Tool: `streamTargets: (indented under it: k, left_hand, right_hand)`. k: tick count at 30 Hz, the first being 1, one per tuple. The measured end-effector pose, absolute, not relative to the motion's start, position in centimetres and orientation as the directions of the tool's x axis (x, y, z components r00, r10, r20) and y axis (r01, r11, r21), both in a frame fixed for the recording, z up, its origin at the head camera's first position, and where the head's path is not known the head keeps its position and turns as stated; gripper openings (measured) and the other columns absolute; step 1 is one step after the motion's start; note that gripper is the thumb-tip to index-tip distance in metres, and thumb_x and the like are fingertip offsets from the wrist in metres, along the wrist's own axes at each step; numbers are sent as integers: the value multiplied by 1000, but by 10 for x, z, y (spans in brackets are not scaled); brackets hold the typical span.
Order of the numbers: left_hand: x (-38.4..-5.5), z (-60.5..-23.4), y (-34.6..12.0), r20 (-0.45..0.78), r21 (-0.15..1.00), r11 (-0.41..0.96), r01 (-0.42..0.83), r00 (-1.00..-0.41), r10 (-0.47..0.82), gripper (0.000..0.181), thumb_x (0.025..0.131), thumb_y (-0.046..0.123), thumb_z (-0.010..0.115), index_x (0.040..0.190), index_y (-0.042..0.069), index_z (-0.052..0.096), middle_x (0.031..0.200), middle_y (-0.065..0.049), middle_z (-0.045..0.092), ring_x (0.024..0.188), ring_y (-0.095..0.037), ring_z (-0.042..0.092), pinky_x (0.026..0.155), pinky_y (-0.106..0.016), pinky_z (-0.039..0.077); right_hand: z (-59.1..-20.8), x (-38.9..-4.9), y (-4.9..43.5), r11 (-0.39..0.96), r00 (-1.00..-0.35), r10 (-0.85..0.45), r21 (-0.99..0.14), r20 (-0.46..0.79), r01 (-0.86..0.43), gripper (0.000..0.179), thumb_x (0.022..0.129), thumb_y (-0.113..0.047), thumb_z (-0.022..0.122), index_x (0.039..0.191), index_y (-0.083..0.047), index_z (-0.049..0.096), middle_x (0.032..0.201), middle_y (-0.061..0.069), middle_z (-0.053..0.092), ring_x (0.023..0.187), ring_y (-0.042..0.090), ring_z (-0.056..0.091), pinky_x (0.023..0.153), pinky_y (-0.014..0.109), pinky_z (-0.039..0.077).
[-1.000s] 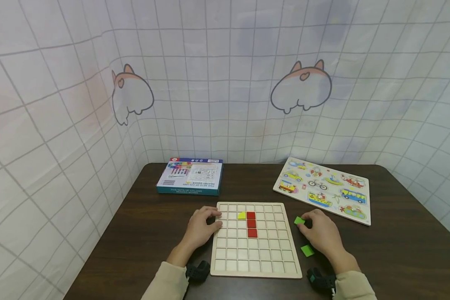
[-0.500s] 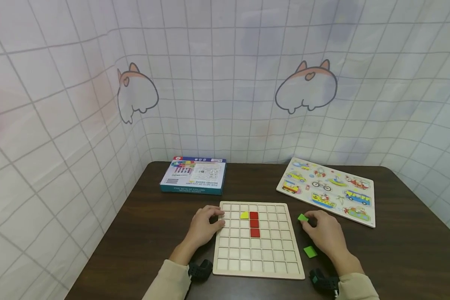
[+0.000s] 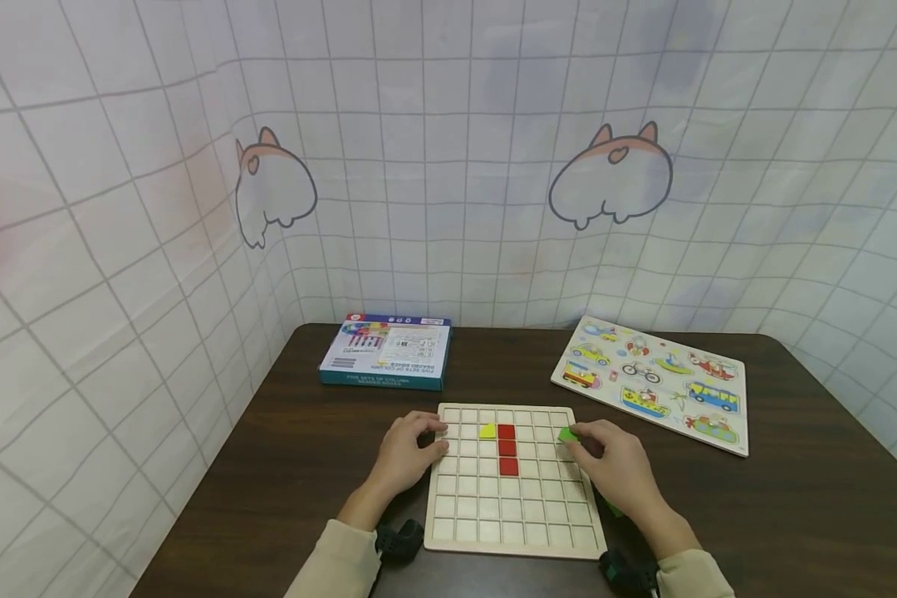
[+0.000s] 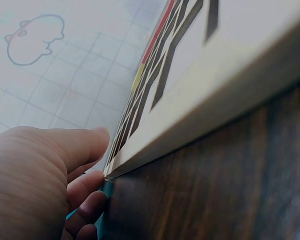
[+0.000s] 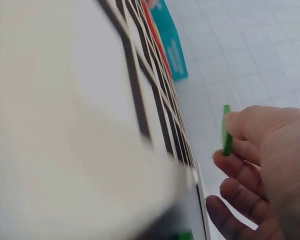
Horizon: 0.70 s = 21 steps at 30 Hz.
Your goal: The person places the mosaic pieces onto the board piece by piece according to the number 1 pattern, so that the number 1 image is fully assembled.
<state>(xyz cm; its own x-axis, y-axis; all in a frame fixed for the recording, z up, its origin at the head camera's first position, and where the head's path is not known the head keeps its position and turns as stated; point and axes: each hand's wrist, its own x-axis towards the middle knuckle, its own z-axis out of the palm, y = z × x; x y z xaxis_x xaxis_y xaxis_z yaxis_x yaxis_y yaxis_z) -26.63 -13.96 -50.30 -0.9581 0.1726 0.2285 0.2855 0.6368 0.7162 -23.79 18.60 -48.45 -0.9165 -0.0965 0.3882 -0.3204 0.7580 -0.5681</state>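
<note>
A pale wooden grid board [image 3: 523,509] lies flat on the dark table [image 3: 329,465]. Three red tiles [image 3: 507,448] form a column in it, with a yellow piece [image 3: 487,431], cut at one corner, left of the top one. My left hand [image 3: 404,453] touches the board's left edge with thumb and fingertips. Thumb and index finger of my right hand [image 3: 619,467] pinch a green tile [image 3: 566,434] over the board's upper right part; the right wrist view shows this green tile [image 5: 226,130] edge-on. A second green tile [image 3: 614,509] is mostly hidden behind the right wrist.
At the back left lies a box [image 3: 389,353] with a teal side. A picture puzzle board [image 3: 669,365] with printed vehicles lies at the back right. Behind the table hangs a white grid-patterned curtain [image 3: 448,166].
My right hand has carried the green tile left, from the table beside the board to over the board's right side. The left hand has kept its place. The head view shifted slightly.
</note>
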Motion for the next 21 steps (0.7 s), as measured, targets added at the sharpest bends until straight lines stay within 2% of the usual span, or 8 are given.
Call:
streamTargets:
  k: [5,10,13,21]
  left_hand:
    - [-265,-502,-140,227,720,634,282,-959,170,24,91,23,70,113,14,72,128,-2,60,121,-29,50,100,-55,39]
    - [-265,-503,-140,227,719,637,279,-960,165,23,91,22,70,113,15,72,128,-1,61,121,-29,50,100,-55,39]
    - [-266,-504,-140,230,716,641,278,-960,160,23,90,22,71,112,15,72,127,-1,61,120,-29,50,99,-55,40]
    - [-267,-504,-140,211,724,639,260,-965,153,24,90,23,71,113,17,72,129,0,60,121,-28,50,100,-54,39]
  right_hand:
    - [-485,-235,171,726,-928,-128,-604,351,-329,22,89,-21,74,109,-14,74,92,-6,62,66,10,45,57,25,36]
    - [-482,-230,159,701,-921,-171,-613,350,-364,20,86,-18,76,106,-17,74,103,-6,68,81,10,59,68,27,50]
    - [-481,-228,151,700,-910,-207,-596,359,-394,21,83,-17,79,104,-18,75,103,-8,69,87,10,63,74,30,54]
    - [-478,-220,129,641,-868,-285,-592,407,-488,22,80,-14,81,101,-16,75,97,-10,69,78,7,59,70,26,52]
